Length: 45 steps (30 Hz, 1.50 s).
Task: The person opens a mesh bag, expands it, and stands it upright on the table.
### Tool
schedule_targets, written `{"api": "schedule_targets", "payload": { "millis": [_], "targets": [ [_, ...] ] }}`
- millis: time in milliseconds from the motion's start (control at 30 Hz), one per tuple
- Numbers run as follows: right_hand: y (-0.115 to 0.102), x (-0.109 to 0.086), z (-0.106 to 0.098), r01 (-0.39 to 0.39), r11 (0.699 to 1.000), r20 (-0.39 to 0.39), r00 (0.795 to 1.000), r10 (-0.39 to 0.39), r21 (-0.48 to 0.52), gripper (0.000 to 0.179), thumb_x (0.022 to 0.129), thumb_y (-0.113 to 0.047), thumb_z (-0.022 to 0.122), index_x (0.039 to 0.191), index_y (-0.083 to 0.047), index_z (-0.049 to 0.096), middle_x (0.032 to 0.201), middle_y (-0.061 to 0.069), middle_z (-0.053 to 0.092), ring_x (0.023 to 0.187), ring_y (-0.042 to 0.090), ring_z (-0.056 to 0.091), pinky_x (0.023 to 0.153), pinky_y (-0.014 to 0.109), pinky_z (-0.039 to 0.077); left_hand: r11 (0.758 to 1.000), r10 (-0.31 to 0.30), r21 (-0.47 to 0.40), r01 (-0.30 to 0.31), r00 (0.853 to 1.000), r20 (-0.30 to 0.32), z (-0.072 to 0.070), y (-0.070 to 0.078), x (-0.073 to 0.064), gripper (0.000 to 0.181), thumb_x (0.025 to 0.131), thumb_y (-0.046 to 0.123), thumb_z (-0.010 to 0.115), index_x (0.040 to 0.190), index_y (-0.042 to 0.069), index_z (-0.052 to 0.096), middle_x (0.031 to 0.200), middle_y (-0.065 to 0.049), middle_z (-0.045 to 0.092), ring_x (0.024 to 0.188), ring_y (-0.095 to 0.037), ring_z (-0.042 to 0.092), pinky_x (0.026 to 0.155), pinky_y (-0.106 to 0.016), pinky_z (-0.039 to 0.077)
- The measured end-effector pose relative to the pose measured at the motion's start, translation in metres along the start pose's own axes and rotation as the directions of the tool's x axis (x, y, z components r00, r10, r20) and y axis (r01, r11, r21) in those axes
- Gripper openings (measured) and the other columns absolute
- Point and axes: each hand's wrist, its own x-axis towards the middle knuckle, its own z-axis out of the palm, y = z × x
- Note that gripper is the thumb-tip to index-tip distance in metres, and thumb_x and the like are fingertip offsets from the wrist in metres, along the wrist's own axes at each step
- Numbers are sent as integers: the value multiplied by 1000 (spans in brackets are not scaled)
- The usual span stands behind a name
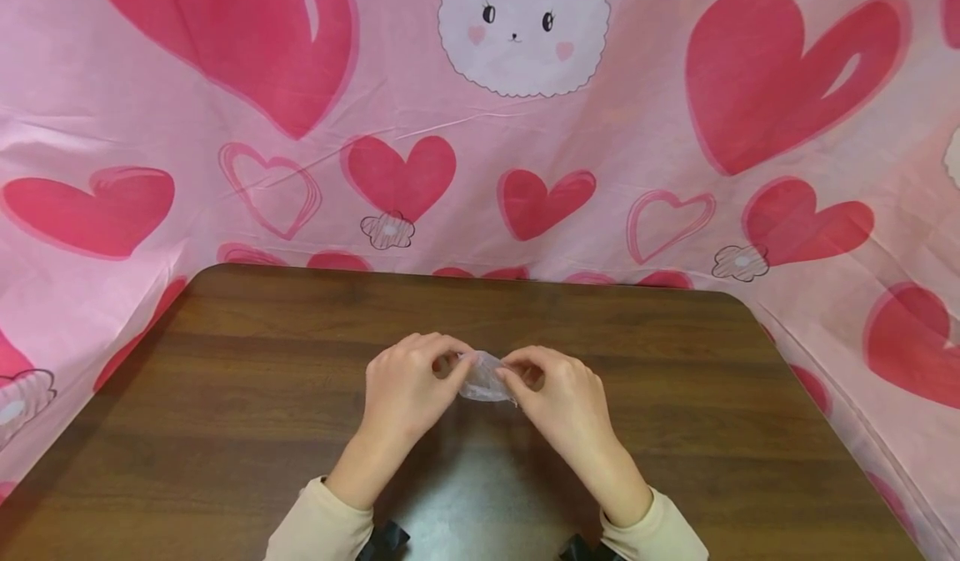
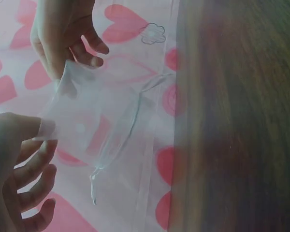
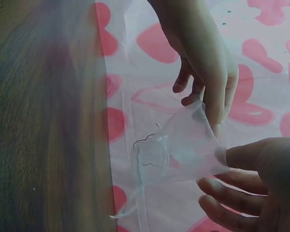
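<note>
Both hands hold a small sheer white drawstring pouch between them above the table. My left hand pinches one corner between thumb and forefinger; its other fingers are loosely bent in the left wrist view. The opposite corner is pinched by my right hand in the same way. In the left wrist view the pouch is spread between the hands, with a thin cord along its gathered end. One cord tail dangles below, also seen in the right wrist view beside the pouch. Whether anything lies inside I cannot tell.
A dark brown wooden table with rounded far corners lies under the hands. Pink fabric printed with hearts hangs behind it and along both sides. Black straps sit at the cream sleeves.
</note>
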Motion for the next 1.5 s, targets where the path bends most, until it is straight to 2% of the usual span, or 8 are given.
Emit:
{"api": "schedule_targets", "payload": {
  "millis": [200, 400, 567, 800, 967, 1167, 1333, 1500],
  "targets": [
    [0, 1, -3, -2, 999, -31, 1000, 3, 39, 8, 85, -21, 80, 91, -17, 77, 77, -10, 68, 60, 7, 56, 55, 29, 45, 999, -34, -8, 34, 997, -63, -2, -5, 1, 8, 81, 25, 82, 87, 23, 78, 67, 9, 63, 59, -8, 51, 50, -29, 39],
    [5, 4, -7, -26, 999, -45, 999, 27, 34, 8, 88, -21, 77, 94, -15, 77, 88, -3, 73, 75, 16, 68, 65, 40, 52, 995, -98, -40, 95, 992, -80, -7, -10, 5, 8, 81, 25, 82, 88, 23, 77, 66, 8, 61, 59, -9, 54, 51, -33, 40],
    [11, 5, -9, -86, 996, -12, 996, 87, 10, 11, 90, -23, 75, 98, -15, 77, 91, -1, 74, 80, 20, 69, 67, 44, 52, 980, -160, -124, 153, 986, -46, -12, -11, 7, 10, 82, 25, 82, 89, 25, 76, 68, 11, 62, 63, -8, 57, 56, -35, 42],
    [16, 6, -9, -180, 984, 83, 980, 178, 11, 26, 96, -34, 66, 109, -13, 75, 104, 6, 74, 94, 29, 70, 76, 53, 51, 958, -159, -250, 139, 986, -58, -16, -9, 8, 13, 79, 20, 85, 86, 25, 75, 72, 10, 66, 67, -9, 60, 60, -35, 44],
    [17, 9, -7, -199, 971, 88, 978, 188, 136, 23, 96, -31, 67, 105, -12, 76, 96, 2, 74, 84, 20, 67, 76, 45, 51, 948, -142, -297, 113, 987, -77, -16, -8, 9, 13, 77, 18, 86, 84, 23, 76, 73, 11, 67, 68, -4, 60, 62, -35, 49],
    [18, 10, -7, -176, 922, 45, 984, 171, 346, 9, 90, -16, 74, 96, -9, 75, 83, -1, 71, 75, 12, 63, 70, 29, 51, 946, -128, -308, 104, 990, -59, -16, -7, 8, 13, 77, 18, 86, 84, 23, 76, 75, 12, 68, 68, -3, 60, 62, -33, 48],
    [20, 12, -9, -161, 900, 12, 985, 171, 404, 7, 88, -10, 76, 95, -8, 75, 82, 1, 71, 71, 14, 62, 66, 24, 49, 949, -135, -292, 120, 990, -33, -16, -6, 9, 13, 78, 20, 85, 87, 25, 76, 74, 13, 66, 68, -7, 59, 62, -31, 46],
    [22, 13, -8, -152, 891, 7, 986, 165, 429, 9, 88, -7, 75, 96, -7, 75, 82, 2, 71, 69, 16, 61, 62, 24, 49, 954, -137, -259, 148, 989, 59, -16, -7, 8, 18, 80, 22, 83, 95, 29, 76, 77, 13, 65, 66, -6, 55, 61, -33, 43]
  ]
}}
